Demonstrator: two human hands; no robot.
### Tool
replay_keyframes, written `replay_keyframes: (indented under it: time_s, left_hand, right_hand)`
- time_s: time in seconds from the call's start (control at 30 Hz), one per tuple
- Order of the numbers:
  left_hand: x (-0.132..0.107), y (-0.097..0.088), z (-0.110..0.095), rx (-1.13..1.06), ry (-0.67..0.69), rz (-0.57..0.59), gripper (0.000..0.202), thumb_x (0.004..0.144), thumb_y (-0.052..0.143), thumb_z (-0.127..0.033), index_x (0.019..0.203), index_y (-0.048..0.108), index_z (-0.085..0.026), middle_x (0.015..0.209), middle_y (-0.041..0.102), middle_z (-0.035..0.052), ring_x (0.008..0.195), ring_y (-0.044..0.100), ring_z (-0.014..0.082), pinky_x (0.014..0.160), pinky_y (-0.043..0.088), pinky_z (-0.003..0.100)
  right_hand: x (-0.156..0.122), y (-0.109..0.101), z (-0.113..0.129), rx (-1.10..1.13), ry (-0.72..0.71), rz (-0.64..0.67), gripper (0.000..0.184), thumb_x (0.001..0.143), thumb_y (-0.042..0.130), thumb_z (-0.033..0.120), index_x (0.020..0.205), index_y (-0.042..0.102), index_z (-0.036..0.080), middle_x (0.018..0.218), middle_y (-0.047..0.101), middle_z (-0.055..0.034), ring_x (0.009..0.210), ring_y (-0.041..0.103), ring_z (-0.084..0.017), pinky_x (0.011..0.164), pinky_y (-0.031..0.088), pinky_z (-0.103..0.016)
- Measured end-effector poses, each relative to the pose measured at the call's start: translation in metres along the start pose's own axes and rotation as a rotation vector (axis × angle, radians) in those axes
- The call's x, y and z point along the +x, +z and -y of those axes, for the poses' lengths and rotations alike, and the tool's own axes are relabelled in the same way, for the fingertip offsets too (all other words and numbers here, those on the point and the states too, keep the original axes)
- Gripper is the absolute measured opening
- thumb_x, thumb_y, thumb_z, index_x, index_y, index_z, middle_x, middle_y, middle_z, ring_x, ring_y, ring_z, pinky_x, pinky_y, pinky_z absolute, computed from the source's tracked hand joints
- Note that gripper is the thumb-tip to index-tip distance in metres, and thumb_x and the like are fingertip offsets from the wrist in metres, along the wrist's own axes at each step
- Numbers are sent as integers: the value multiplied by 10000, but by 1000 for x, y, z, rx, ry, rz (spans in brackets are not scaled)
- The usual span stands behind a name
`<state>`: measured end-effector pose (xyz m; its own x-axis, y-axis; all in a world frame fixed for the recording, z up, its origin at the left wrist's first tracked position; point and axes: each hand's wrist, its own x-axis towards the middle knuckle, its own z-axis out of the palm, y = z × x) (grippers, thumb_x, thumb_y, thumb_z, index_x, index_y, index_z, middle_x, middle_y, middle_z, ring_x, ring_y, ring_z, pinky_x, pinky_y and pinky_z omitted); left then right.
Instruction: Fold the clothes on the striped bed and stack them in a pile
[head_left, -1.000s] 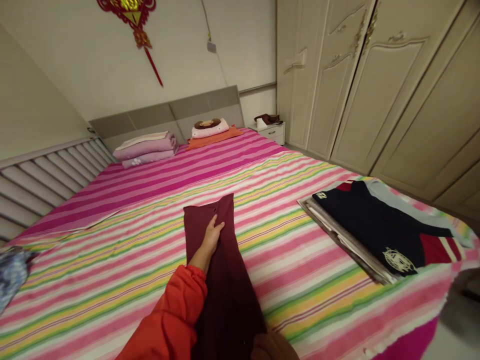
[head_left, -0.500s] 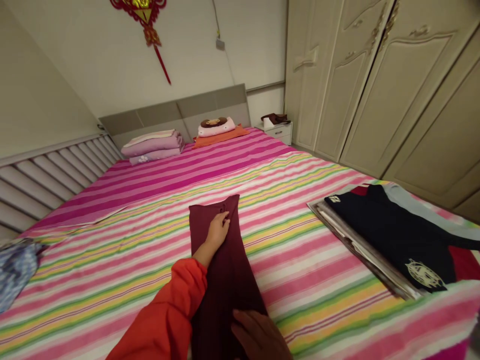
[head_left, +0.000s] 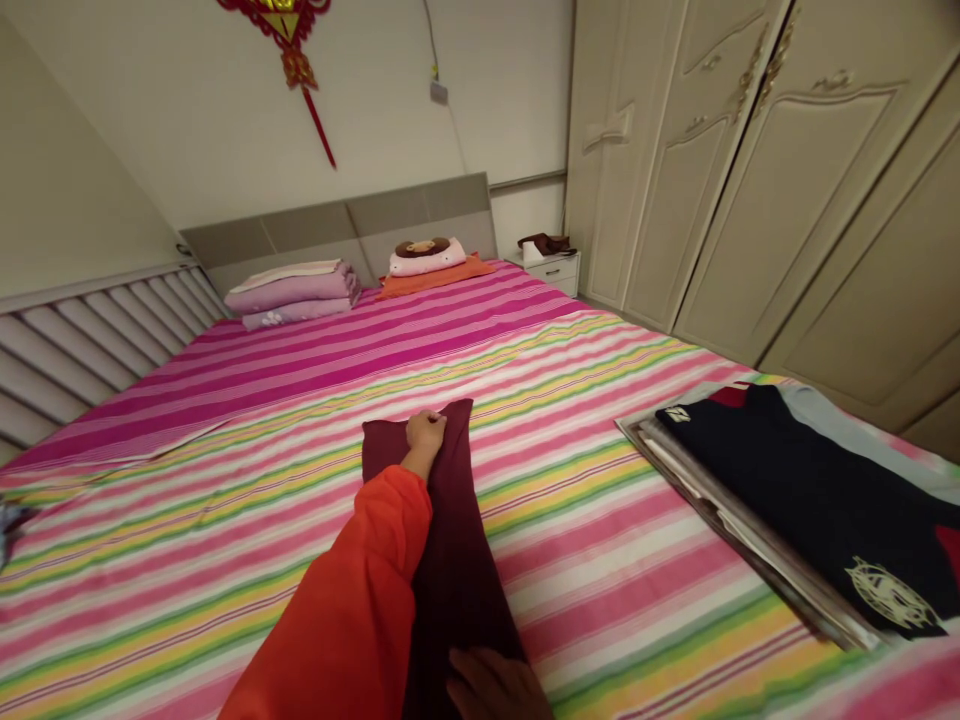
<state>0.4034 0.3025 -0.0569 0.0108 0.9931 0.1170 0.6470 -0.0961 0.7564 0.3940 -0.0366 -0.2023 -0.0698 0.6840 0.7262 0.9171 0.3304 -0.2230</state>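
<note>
A maroon garment, which looks like trousers folded lengthwise (head_left: 450,500), lies in a long strip on the striped bed sheet, its wide waist end pointing toward the headboard. My left hand (head_left: 426,430), in a red sleeve, is closed on the cloth near the middle of that waist edge. Close to the bottom of the view, my right hand (head_left: 499,685) rests on the lower part of the garment with its fingers stretched out, partly cut off by the frame. The near end of the garment is out of view.
To the right lies a stack of folded clothes (head_left: 795,500), a dark navy one on top. Folded lilac bedding (head_left: 296,290) and a pink pillow (head_left: 427,260) sit by the headboard (head_left: 300,225). Wardrobes (head_left: 720,200) stand right; a slatted rail (head_left: 112,340) runs along the left.
My left hand has gone from lying with fingers extended at the waist to closing on the cloth, slightly farther up and left. My right hand stays low on the garment. The view has shifted slightly.
</note>
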Motion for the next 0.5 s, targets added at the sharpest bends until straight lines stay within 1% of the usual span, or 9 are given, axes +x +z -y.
replay_keyframes:
  time_s: [0.03,0.13,0.2,0.27,0.33,0.4,0.47,0.5]
  left_hand:
    - [0,-3,-1,-35,12,-24,105,746,656,-229,665,594,-207,761,672,28,828,644,206,816,469,318]
    - [0,-18,1,-150,38,-107,57,801,598,-252,762,571,-220,764,641,-4,803,621,163,797,466,272]
    - [0,-28,6,-219,8,-165,53,819,573,-262,795,553,-220,738,612,-11,776,609,155,760,470,258]
    - [1,-35,13,-283,-65,-201,84,834,550,-283,789,543,-212,693,580,-9,721,598,156,693,476,257]
    - [1,-39,20,-348,-158,-185,151,860,514,-324,787,553,-196,653,561,-3,638,585,157,612,476,265]
    - [-2,-40,25,-415,-232,-128,238,891,473,-378,849,587,-173,675,589,22,594,589,157,568,481,275]
    - [-9,-41,27,-475,-261,-67,310,890,503,-433,1013,607,-168,821,655,65,660,630,161,589,501,279]
    - [-13,-42,28,-498,-258,-44,366,859,571,-449,1113,595,-186,938,673,84,737,652,164,621,512,273]
  right_hand:
    - [2,-2,-1,-2,-6,-4,200,956,492,275,1067,657,294,1089,746,37,922,663,-158,739,486,-262]
    - [6,-5,-2,-35,-31,-81,191,963,475,303,1007,660,288,1046,749,32,881,649,-149,687,469,-254]
    - [9,-5,-2,-46,-47,-121,191,963,472,315,974,660,282,1027,750,36,862,641,-146,670,461,-251]
    - [11,-1,-1,-36,-43,-146,201,962,466,321,961,663,281,1026,750,42,863,635,-146,667,458,-252]
    - [12,6,2,-22,-7,-248,244,971,431,313,913,666,281,979,754,47,833,627,-146,647,449,-260]
    - [12,13,5,-19,45,-342,299,982,389,293,863,663,281,927,754,47,801,618,-147,632,437,-269]
    - [14,16,7,-16,70,-380,326,987,368,279,843,661,282,901,753,47,783,613,-146,621,430,-272]
    - [15,14,6,-10,71,-377,329,990,365,283,844,661,282,901,754,49,779,613,-143,615,428,-271]
